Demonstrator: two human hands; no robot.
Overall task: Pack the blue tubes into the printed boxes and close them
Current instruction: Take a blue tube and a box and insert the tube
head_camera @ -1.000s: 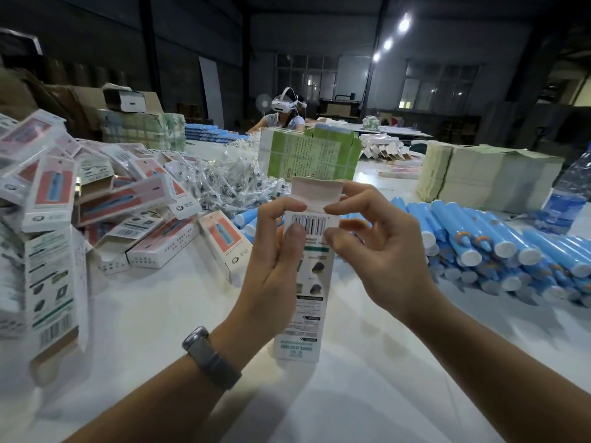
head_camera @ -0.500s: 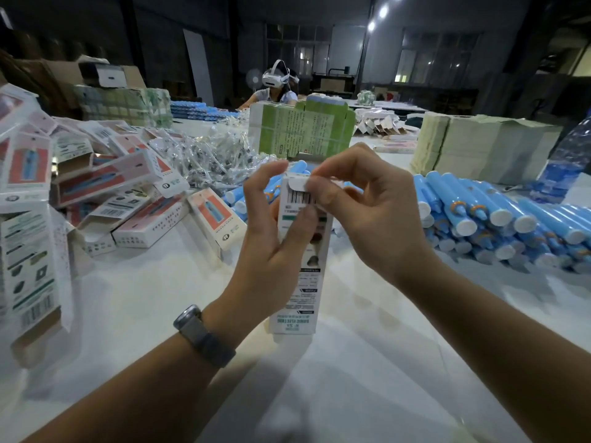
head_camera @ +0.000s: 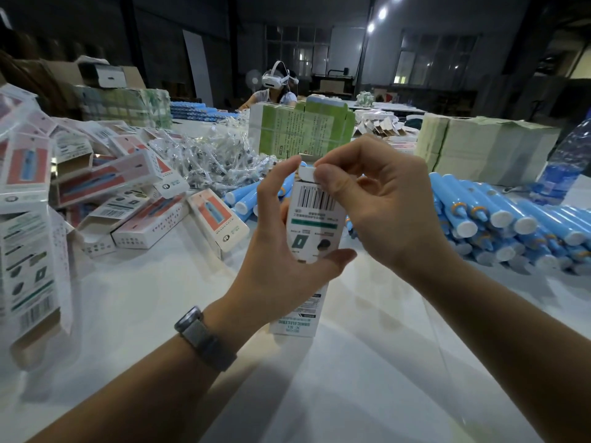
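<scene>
Our left hand (head_camera: 287, 251) grips the printed box (head_camera: 308, 251) upright above the table (head_camera: 351, 378) to steady it, so our right hand (head_camera: 383, 212), fingertips pinching, can tuck its top flap (head_camera: 306, 172) shut.

It was a packing workshop: piled printed boxes (head_camera: 96, 199), rows of blue tubes (head_camera: 499, 219), stacked flat cartons (head_camera: 486, 148) covered the surface (head_camera: 319, 378).

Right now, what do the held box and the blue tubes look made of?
Held box: likely thin printed paperboard, matte; its top flap folds under the right hand. Blue tubes: probably plastic, smooth, slightly glossy, with white caps.
</scene>
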